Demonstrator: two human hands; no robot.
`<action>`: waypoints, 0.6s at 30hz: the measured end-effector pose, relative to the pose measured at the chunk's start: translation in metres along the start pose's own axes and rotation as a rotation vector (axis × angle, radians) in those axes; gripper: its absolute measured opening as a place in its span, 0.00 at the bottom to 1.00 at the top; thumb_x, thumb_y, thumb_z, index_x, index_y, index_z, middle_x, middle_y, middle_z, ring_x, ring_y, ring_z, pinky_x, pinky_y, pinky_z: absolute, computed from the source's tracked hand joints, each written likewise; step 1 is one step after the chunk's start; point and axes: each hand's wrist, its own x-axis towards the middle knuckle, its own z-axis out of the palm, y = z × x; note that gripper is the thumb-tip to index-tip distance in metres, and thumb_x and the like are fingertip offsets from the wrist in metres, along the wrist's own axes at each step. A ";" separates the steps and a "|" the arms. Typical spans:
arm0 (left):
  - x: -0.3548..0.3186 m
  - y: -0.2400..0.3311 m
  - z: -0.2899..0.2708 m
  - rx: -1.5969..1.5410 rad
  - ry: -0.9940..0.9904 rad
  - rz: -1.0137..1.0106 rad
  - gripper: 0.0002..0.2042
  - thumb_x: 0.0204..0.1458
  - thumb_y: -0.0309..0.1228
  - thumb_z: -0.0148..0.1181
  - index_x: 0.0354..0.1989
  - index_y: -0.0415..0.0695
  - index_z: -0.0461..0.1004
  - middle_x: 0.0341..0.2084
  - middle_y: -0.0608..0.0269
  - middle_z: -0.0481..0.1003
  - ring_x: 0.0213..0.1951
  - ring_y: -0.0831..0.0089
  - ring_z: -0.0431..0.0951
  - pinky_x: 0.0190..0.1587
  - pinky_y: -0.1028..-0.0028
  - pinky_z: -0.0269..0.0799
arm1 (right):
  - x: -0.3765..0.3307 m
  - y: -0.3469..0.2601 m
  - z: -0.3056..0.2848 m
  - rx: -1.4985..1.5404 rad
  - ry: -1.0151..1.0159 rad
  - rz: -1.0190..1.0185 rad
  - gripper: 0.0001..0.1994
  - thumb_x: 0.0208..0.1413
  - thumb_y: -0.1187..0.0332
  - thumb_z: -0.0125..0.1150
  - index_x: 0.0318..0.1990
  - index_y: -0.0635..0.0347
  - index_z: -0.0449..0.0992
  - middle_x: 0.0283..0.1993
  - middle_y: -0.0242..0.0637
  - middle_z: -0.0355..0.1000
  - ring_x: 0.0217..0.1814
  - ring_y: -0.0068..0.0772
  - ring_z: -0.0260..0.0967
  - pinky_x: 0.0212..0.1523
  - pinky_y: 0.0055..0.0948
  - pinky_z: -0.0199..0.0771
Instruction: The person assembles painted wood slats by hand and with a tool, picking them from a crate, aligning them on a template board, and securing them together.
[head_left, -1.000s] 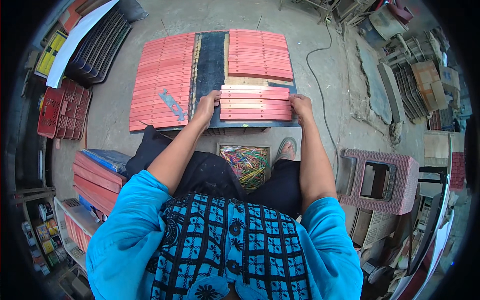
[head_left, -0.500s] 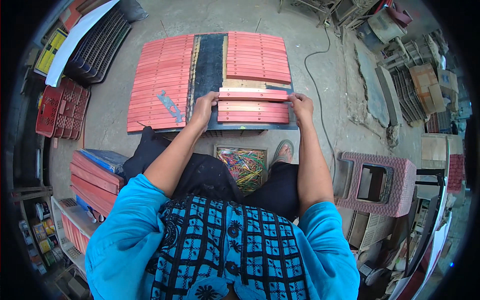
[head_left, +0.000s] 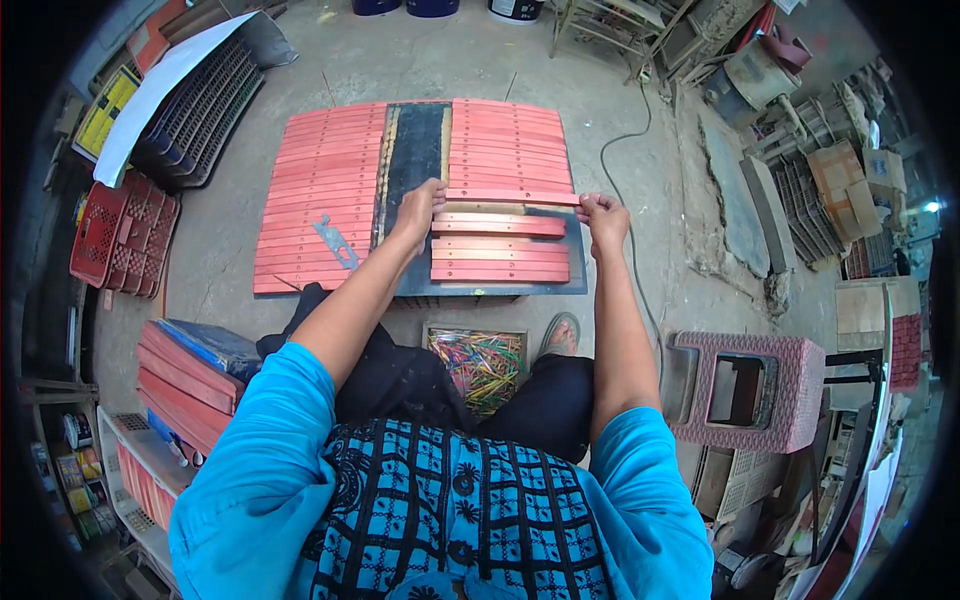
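A long red wooden strip (head_left: 512,197) with small dark holes lies crosswise between my hands. My left hand (head_left: 420,212) pinches its left end, and my right hand (head_left: 605,218) pinches its right end. It sits along the near edge of the right-hand row of strips (head_left: 508,145). Closer to me lies a separate strip (head_left: 498,224), then a small group of strips (head_left: 500,262). A longer row of red strips (head_left: 322,190) fills the left side of the dark board (head_left: 415,140). On that row rests a flat grey-blue piece (head_left: 335,242) with a cutout.
A tray of thin multicoloured sticks (head_left: 478,365) stands between my legs. To the right is a pink woven-pattern stool (head_left: 795,390). A red crate (head_left: 120,245) stands at left, above stacked red boards (head_left: 185,375). A cable (head_left: 608,150) crosses the floor.
Both hands have moved the strip away from me to the far row, leaving the other strip behind. The view has tilted up, bringing buckets into sight at the top.
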 end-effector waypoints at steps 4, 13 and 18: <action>0.029 -0.026 -0.005 -0.023 0.018 0.011 0.20 0.46 0.45 0.44 0.37 0.39 0.70 0.31 0.64 0.72 0.33 0.77 0.67 0.45 0.71 0.56 | 0.006 0.017 0.014 -0.046 0.042 0.023 0.08 0.46 0.75 0.58 0.33 0.72 0.73 0.26 0.38 0.71 0.24 0.23 0.69 0.24 0.19 0.70; 0.055 -0.047 -0.003 0.073 0.094 0.038 0.25 0.40 0.45 0.51 0.35 0.31 0.73 0.35 0.52 0.73 0.39 0.67 0.70 0.44 0.73 0.61 | 0.025 0.061 0.016 -0.321 0.064 0.044 0.13 0.43 0.75 0.57 0.39 0.69 0.73 0.30 0.39 0.73 0.28 0.23 0.68 0.29 0.19 0.67; 0.024 -0.022 0.009 0.026 -0.003 -0.039 0.23 0.45 0.45 0.45 0.41 0.38 0.70 0.42 0.54 0.70 0.48 0.66 0.65 0.51 0.67 0.56 | 0.026 0.078 -0.001 -0.225 0.002 0.036 0.16 0.42 0.73 0.57 0.42 0.67 0.72 0.35 0.42 0.73 0.35 0.31 0.70 0.37 0.25 0.68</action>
